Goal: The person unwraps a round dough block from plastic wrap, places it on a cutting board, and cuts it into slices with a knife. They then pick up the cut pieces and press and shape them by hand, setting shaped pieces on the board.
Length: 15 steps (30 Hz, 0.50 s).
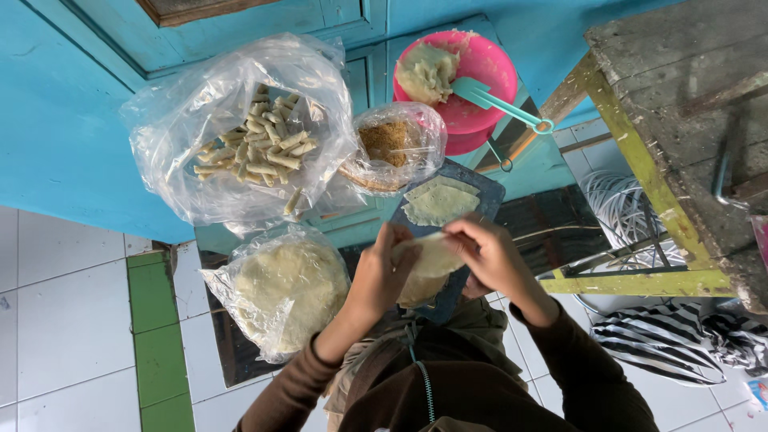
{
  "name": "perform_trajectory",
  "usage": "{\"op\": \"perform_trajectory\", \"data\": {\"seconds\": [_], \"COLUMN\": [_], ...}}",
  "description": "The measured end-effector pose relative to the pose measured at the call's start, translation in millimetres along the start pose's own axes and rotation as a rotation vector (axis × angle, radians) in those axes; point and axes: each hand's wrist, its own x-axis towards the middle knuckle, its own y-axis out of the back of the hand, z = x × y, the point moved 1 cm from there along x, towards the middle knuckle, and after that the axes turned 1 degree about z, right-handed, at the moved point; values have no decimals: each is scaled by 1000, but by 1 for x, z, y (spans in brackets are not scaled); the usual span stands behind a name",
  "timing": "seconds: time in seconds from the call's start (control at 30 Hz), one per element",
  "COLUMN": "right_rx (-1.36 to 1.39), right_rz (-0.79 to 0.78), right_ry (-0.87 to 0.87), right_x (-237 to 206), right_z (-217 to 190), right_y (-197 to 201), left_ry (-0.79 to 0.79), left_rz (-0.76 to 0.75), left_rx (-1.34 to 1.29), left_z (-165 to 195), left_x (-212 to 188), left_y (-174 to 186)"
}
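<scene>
Both my hands hold one thin pale wrapper sheet (434, 258) above a dark board (490, 194). My left hand (382, 272) grips the sheet's left edge, and my right hand (488, 254) pinches its top right edge. Two more pale wrappers (439, 202) lie flat on the far end of the board. A clear plastic bag with a stack of round wrappers (284, 290) sits just left of my left hand.
A large clear bag holds several rolled pale sticks (258, 148) at the far left. A smaller bag of brown crumbs (388, 142) sits beside it. A pink bowl (488, 66) holds pale filling and a teal spatula (500, 102). A worn wooden bench (680, 136) stands right.
</scene>
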Motion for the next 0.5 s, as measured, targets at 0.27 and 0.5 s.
{"op": "perform_trajectory", "data": {"seconds": [0.27,0.5], "right_rx": [-177,-252], "right_rz": [124,155], "right_ry": [-172,-162], "right_x": [33,28], "right_z": [67,80], "right_y": [0,-8], "left_ry": [33,-17], "left_rz": [-74,-55], "left_rx": [470,535], "left_z": [-41,-56], "left_x": [70,67], "left_y": [-47,-49]}}
